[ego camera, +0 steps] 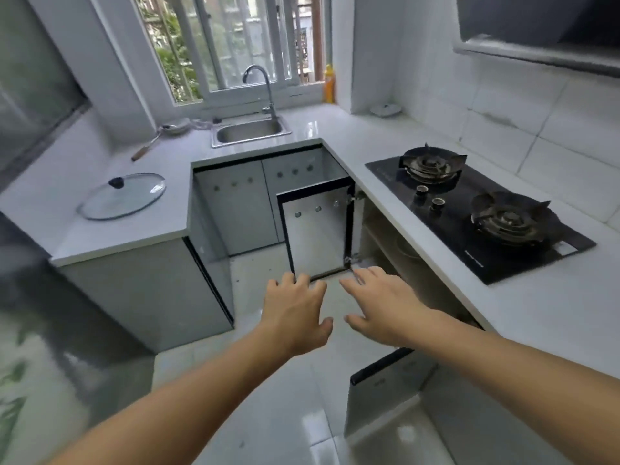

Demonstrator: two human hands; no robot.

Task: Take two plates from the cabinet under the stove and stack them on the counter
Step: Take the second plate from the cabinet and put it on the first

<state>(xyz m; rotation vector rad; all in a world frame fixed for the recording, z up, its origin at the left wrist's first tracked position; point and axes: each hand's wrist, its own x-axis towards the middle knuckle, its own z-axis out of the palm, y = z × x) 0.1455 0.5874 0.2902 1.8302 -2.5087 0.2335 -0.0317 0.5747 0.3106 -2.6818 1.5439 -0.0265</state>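
The cabinet under the black gas stove (476,209) stands with both doors swung out: one door (317,229) on the far side, another door (382,394) nearer to me. Inside, on a shelf, a pale round dish (406,246) shows dimly; most of the interior is hidden under the counter edge. My left hand (295,310) and my right hand (382,303) both reach forward in front of the opening, fingers spread, holding nothing. The white counter (543,307) runs along the right.
A glass pot lid (122,195) lies on the left counter. A steel sink (250,130) with a tap sits under the window, a wok ladle (157,137) beside it. A yellow bottle (328,83) stands on the sill. The floor is glossy white tile.
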